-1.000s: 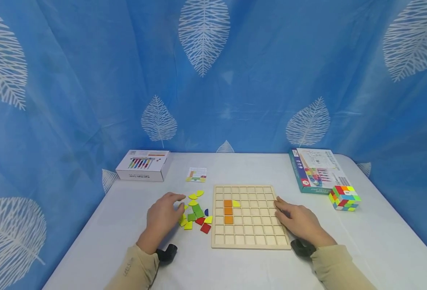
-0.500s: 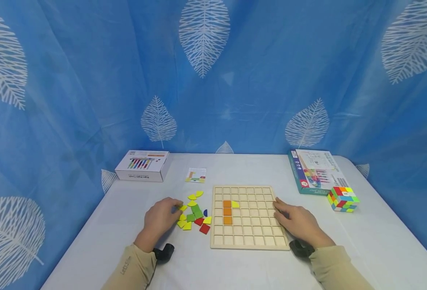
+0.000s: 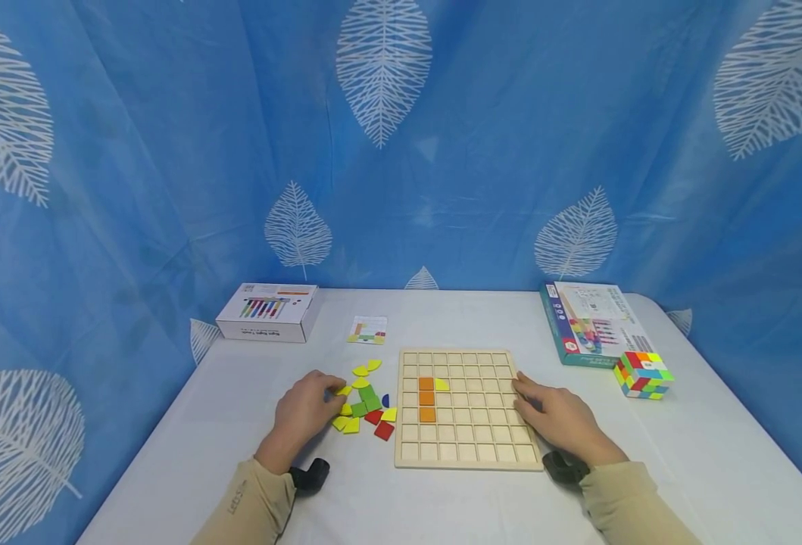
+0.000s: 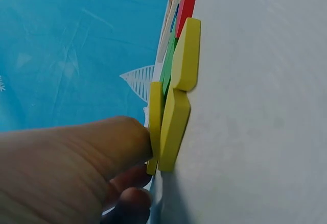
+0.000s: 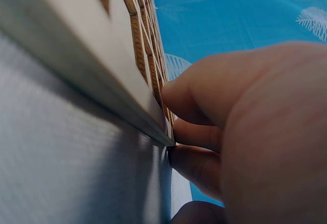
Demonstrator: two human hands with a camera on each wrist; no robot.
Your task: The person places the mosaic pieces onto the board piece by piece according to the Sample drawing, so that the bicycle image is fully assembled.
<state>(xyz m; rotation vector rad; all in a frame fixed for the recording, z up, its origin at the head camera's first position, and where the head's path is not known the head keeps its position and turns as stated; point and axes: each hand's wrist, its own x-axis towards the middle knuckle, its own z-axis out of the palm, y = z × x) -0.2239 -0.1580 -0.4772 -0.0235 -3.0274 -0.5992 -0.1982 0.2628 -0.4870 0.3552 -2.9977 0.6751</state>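
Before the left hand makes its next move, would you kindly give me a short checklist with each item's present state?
1. Left hand at a yellow tile: ok, touching it.
2. That tile lifted off the table: cannot tell.
3. Wooden grid board held: ok, right hand at its right edge.
4. Three orange squares in board cells: ok, in one column.
5. Pattern card uncovered: ok, beyond the loose tiles.
6. Loose tiles sorted by colour: not ok, colours lie mixed.
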